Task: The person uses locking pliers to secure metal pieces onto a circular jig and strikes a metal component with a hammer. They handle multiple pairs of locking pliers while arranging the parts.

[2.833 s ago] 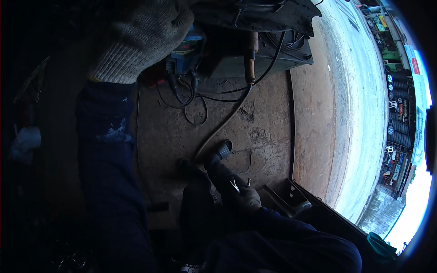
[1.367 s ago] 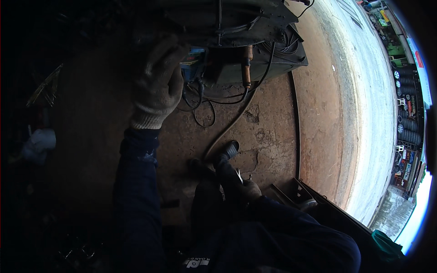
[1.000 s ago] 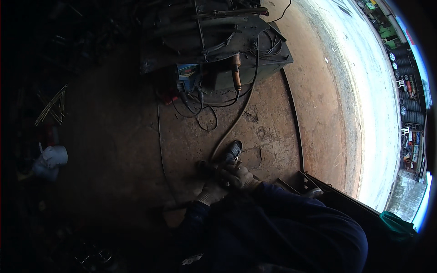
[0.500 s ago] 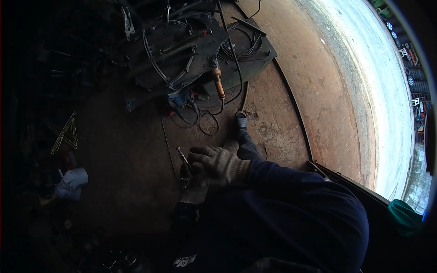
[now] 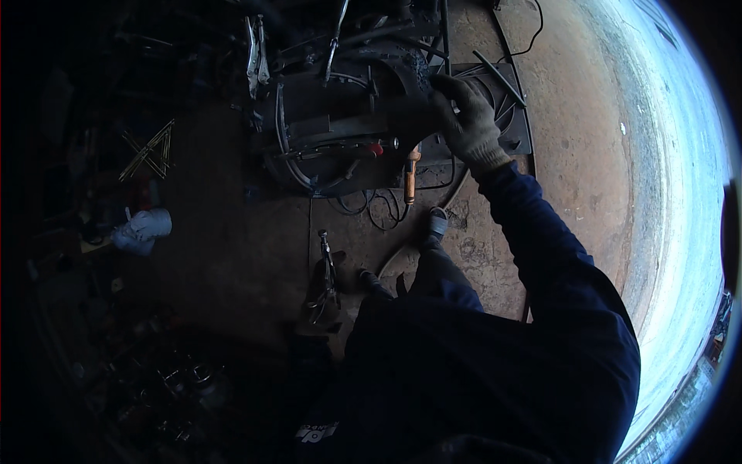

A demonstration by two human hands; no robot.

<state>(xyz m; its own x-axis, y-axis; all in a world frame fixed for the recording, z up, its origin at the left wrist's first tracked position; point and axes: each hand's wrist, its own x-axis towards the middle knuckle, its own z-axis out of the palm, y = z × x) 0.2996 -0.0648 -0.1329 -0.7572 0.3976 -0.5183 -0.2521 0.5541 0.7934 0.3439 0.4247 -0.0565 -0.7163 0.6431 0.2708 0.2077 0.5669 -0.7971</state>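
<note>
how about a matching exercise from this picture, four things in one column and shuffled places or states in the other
Column one
1. long silver metal locking pliers
2. thin yellowish rods
3. orange-brown cylindrical handle
4. pale-grey knit-gloved right hand

Column two
A. joined to a dark cable
B. beyond an outstretched navy sleeve
C. in the left hand
D. crossed over one another

Pairs: 1-C, 2-D, 3-A, 4-B

There are two gloved hands point(image 5: 473, 133), two feet point(image 5: 438, 223), two pliers point(image 5: 328, 271) (at least) and one orange handle point(image 5: 410, 182).
</note>
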